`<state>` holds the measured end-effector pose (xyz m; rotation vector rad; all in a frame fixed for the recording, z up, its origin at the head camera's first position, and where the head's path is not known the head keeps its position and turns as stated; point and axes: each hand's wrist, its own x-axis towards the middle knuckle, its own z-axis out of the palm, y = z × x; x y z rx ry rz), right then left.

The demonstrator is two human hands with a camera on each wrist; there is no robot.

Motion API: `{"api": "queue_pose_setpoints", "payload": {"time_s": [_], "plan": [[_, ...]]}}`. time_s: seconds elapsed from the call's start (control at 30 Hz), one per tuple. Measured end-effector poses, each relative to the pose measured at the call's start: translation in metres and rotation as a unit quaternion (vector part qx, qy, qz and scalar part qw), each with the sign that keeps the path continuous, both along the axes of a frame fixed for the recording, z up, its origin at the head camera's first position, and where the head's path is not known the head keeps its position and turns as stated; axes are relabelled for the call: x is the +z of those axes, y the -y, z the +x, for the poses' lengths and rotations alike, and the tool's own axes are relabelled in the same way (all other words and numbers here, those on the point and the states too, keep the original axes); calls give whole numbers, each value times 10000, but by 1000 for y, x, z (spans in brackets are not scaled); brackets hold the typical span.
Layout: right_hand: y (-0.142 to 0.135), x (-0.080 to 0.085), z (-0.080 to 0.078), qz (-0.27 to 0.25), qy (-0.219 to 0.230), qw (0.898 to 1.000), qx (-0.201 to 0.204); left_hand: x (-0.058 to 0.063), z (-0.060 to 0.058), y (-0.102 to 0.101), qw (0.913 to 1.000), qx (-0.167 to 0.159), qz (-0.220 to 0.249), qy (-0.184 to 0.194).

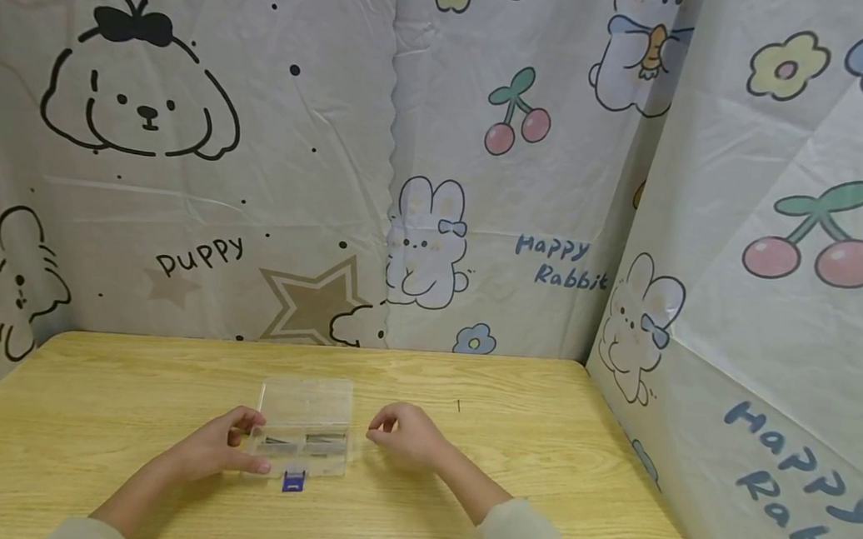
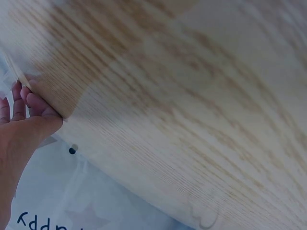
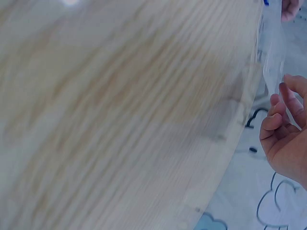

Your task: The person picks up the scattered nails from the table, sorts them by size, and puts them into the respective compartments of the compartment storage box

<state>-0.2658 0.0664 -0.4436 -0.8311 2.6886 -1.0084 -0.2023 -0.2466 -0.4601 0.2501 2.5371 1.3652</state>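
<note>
A clear plastic compartment box (image 1: 323, 467) stands on the table with its lid (image 1: 307, 400) raised at the back and a blue latch (image 1: 293, 482) at the front. Thin dark nail-like pieces (image 1: 325, 438) lie in its compartments. My left hand (image 1: 212, 446) grips the box's left end, thumb at the front corner and fingers farther back. Just right of the box is my right hand (image 1: 408, 439), thumb and forefinger tips drawn together; I cannot tell whether something small is between them. A single thin dark nail-like piece (image 1: 459, 406) lies on the table beyond the right hand.
The wood-grain table (image 1: 168, 376) reaches back to a printed cloth (image 1: 318, 170) hung behind it. Another cloth (image 1: 772, 343) hangs along the right side, close to the table's edge.
</note>
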Motion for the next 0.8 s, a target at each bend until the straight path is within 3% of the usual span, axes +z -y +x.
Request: {"api": "queue_pose_setpoints", "payload": {"time_s": [0.53,0.8], "plan": [[-65,-2,-21,-274,-73,9954,-911,-1,0,1,9999,-9,-116,-84],[-89,-8,-31,-606,-10,9851,-1611,0,0,0,9999,-32,-119,-120]]}}
